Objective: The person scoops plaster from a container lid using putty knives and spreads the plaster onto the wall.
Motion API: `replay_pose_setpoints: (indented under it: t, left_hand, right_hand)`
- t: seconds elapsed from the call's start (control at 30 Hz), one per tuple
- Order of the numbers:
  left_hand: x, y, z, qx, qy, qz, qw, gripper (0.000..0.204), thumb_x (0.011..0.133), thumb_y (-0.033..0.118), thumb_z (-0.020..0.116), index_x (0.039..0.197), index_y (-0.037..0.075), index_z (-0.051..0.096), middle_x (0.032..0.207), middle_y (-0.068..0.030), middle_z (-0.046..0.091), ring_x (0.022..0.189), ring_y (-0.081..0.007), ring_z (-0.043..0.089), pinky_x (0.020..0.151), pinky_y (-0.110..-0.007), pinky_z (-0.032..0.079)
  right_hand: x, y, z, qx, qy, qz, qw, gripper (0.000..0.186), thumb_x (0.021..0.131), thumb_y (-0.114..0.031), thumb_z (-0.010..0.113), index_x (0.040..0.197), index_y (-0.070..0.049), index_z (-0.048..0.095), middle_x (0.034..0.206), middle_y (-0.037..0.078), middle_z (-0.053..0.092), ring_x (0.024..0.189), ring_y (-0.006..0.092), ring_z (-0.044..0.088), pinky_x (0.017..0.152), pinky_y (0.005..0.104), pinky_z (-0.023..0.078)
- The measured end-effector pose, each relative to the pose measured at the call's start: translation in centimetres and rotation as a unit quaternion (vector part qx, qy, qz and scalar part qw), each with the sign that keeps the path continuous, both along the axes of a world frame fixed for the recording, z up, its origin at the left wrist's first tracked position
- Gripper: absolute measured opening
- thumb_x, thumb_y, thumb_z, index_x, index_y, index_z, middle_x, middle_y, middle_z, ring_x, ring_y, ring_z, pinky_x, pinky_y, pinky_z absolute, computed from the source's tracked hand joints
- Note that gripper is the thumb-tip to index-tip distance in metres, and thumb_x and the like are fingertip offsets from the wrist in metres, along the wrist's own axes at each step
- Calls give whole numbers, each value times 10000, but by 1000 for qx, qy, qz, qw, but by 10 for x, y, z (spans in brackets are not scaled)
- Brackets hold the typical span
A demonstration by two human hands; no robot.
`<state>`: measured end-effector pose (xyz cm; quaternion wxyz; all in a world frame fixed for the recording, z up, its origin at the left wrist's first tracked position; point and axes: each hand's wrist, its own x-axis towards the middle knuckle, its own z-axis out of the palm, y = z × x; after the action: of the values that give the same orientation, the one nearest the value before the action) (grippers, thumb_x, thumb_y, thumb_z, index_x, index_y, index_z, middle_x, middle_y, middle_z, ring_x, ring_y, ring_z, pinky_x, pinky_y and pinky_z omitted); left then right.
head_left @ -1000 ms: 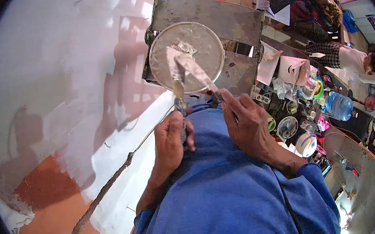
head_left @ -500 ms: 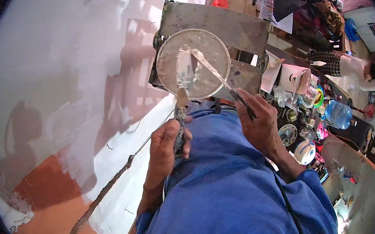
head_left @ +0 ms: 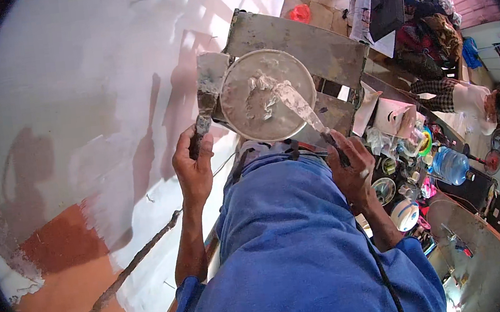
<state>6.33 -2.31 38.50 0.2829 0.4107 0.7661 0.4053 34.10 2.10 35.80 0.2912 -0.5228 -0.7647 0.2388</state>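
Observation:
My left hand [head_left: 193, 165] is closed round the dark handle of a wide putty knife [head_left: 212, 73], its broad flat blade pointing up beside the bucket's left edge. In my right hand [head_left: 352, 169] is a narrower putty knife [head_left: 298, 105]. Its blade, smeared with pale paste, reaches over the bucket's open top. The round bucket [head_left: 264, 51] holds whitish putty [head_left: 244, 99] with a rough lump near the middle. It stands on a worn, stained stand [head_left: 292, 37] in front of me.
A partly painted wall [head_left: 84, 82] rises close on my left, with a crack [head_left: 117, 285] low down. To the right are a cluttered table with a blue water jug [head_left: 451, 165], and a person [head_left: 469, 99] farther off. A red plastic bag [head_left: 300, 13] lies beyond the stand.
The wide putty knife has moved left, from over the bucket to beside its rim, and its blade looks cleaner. The narrower knife stays over the putty, now with its blade face showing.

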Motion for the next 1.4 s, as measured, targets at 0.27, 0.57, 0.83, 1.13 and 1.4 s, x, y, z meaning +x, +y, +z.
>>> replay_pose_setpoints:
  t: [0.27, 0.57, 0.83, 1.13, 1.4]
  left_hand:
    - [-18, 2, -20, 45, 78, 30, 995, 380, 864, 327, 535, 1047, -6, 532, 735, -36, 502, 611, -93, 484, 533, -239, 420]
    - [-3, 30, -24, 62, 92, -5, 994, 313, 862, 254, 541, 1021, -15, 549, 820, -113, 558, 744, -185, 528, 666, -312, 427]
    - [-2, 54, -26, 102, 100, -16, 990, 304, 874, 276, 519, 970, -9, 566, 780, -98, 551, 701, -175, 524, 640, -309, 423]
    - [-5, 48, -29, 89, 84, 16, 992, 326, 865, 288, 537, 1009, -2, 575, 819, -80, 577, 735, -150, 521, 665, -295, 423]
    - [-3, 47, -31, 68, 61, 23, 996, 334, 865, 301, 537, 1004, -1, 576, 793, -72, 568, 724, -134, 495, 662, -290, 415]
  right_hand:
    - [-1, -1, -9, 32, -41, 19, 998, 375, 700, -68, 654, 1068, -74, 582, 736, 102, 564, 617, 232, 554, 557, 327, 452]
    - [1, 5, -13, 87, -45, 17, 995, 390, 690, -73, 662, 1071, -66, 579, 778, 102, 579, 671, 237, 557, 589, 334, 451]
    - [6, 13, -15, 110, -69, 34, 991, 392, 674, -79, 671, 1056, -61, 584, 798, 95, 588, 690, 248, 543, 632, 340, 445]
    - [1, 39, -2, 54, -40, -14, 998, 232, 737, -109, 615, 949, -14, 609, 811, 129, 602, 688, 249, 564, 624, 349, 453]
    - [6, 87, 17, -323, 19, -35, 945, 242, 781, -233, 586, 845, -3, 624, 802, 182, 627, 692, 276, 618, 613, 339, 480]
